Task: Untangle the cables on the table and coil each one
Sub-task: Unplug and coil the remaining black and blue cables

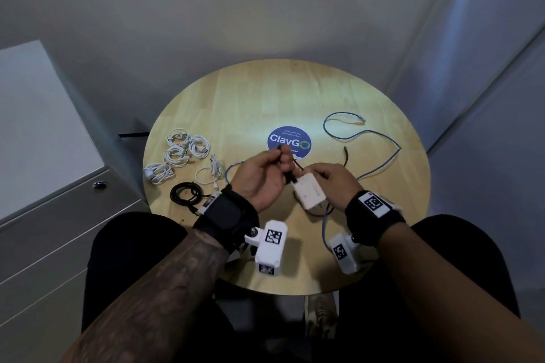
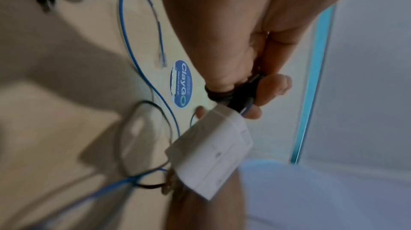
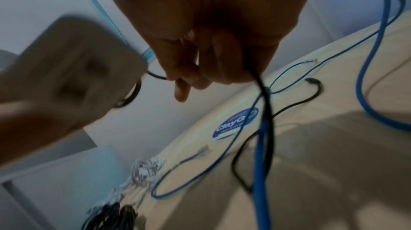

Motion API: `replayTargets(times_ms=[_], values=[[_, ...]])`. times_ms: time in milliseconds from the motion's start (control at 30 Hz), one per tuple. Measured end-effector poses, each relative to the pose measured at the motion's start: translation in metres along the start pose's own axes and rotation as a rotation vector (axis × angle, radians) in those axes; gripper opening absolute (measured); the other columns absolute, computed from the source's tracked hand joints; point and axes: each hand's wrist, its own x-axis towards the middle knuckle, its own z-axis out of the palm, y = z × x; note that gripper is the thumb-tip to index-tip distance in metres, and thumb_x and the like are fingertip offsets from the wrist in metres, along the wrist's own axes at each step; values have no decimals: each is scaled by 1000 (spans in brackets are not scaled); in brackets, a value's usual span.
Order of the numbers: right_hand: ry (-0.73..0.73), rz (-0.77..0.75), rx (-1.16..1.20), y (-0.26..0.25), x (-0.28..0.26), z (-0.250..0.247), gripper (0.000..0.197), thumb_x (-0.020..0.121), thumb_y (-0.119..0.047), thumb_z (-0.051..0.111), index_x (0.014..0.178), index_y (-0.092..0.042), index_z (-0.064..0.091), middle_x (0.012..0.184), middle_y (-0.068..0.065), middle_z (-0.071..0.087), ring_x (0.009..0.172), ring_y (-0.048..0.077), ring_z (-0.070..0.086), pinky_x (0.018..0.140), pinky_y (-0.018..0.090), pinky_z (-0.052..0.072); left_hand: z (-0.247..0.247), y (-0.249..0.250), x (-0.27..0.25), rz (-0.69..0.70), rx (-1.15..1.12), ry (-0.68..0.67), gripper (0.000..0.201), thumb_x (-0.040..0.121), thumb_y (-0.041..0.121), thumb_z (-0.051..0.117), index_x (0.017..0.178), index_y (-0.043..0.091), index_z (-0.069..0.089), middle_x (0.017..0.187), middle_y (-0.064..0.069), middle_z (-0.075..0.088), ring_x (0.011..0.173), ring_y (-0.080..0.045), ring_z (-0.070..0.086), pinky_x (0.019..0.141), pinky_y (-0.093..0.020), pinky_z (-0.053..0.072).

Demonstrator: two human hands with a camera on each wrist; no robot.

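Round wooden table (image 1: 295, 91) sitting in a grey-walled corner, blue sticker (image 1: 289, 141) at its centre. Above it, left hand (image 1: 261, 178) is pinching small loops of the black cable (image 2: 224, 95) while right hand (image 1: 336, 183) is curling round the white adapter (image 1: 308, 191) that cable runs from. Blue cable (image 1: 380, 168) is lying loose across the right side, passing under the hands; coiled white cables (image 1: 180, 153) and a coiled black cable (image 1: 185, 193) are lying at the left edge.

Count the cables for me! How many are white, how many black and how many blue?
White cables: 5, as far as the coils can be told apart
Black cables: 2
Blue cable: 1
Total: 8
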Motion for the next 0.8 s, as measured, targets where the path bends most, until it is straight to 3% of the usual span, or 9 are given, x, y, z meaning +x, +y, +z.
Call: replayTargets(times_ms=[167, 267, 333, 400, 433, 500, 600, 700, 800], values=[[-255, 142, -47, -1, -11, 8, 20, 97, -25, 56, 95, -21, 76, 65, -3, 63, 49, 6, 50, 49, 19, 41, -11, 18, 20, 217, -226, 192, 28, 103, 5, 30, 90, 5, 55, 70, -4, 56, 58, -14, 53, 80, -28, 45], [-367, 81, -161, -2, -16, 9, 19, 95, -32, 58, 89, -32, 76, 81, 1, 73, 66, 16, 62, 64, 28, 50, -18, 25, 32, 326, -152, 266, 29, 102, 4, 27, 89, 6, 53, 72, -7, 52, 64, -17, 53, 76, -27, 46], [-274, 6, -72, -14, -17, 1, 20, 94, -23, 60, 82, -26, 75, 78, -11, 73, 69, 8, 65, 68, 23, 49, -21, 24, 37, 365, -60, 294, 29, 102, 1, 27, 88, 7, 51, 75, -8, 50, 63, -17, 54, 72, -25, 45], [-114, -25, 121, -29, -17, -11, 20, 94, -8, 59, 79, -8, 72, 57, -17, 63, 52, -3, 56, 56, 7, 39, -22, 19, 40, 384, 68, 305, 29, 102, -2, 28, 88, 4, 52, 75, -8, 51, 62, -17, 55, 64, -23, 47], [-42, -30, 214, -35, -17, -19, 19, 93, -5, 57, 78, -4, 70, 49, -16, 56, 44, -1, 49, 50, 7, 34, -21, 15, 39, 375, 146, 304, 29, 102, -2, 29, 88, 2, 54, 75, -9, 52, 64, -19, 54, 63, -23, 48], [36, -28, 372, -39, -17, -31, 22, 94, -6, 56, 76, -6, 69, 44, -12, 42, 42, 4, 32, 45, 16, 26, -15, 5, 36, 343, 345, 264, 27, 102, -3, 34, 89, 1, 58, 77, -10, 55, 66, -19, 55, 66, -24, 50], [112, -62, 443, -41, -16, -40, 27, 95, -10, 56, 72, -14, 70, 48, -9, 37, 49, 14, 24, 47, 23, 20, -2, -12, 29, 258, 643, 169, 23, 99, -3, 41, 91, -1, 63, 75, -12, 60, 63, -18, 61, 67, -25, 52], [233, -91, 396, -43, -15, -46, 24, 96, -10, 56, 76, -13, 69, 47, -14, 47, 47, 13, 31, 46, 24, 26, 12, -26, 23, 128, 810, 63, 28, 100, 9, 41, 89, 3, 66, 73, -9, 63, 63, -21, 57, 68, -33, 44], [346, -124, 315, -34, -11, -49, 18, 96, -12, 57, 82, -11, 69, 60, -19, 62, 53, 0, 50, 53, 11, 37, 29, -29, 18, 48, 852, -34, 31, 100, 11, 36, 89, 0, 64, 67, -8, 56, 57, -20, 49, 60, -30, 40]])
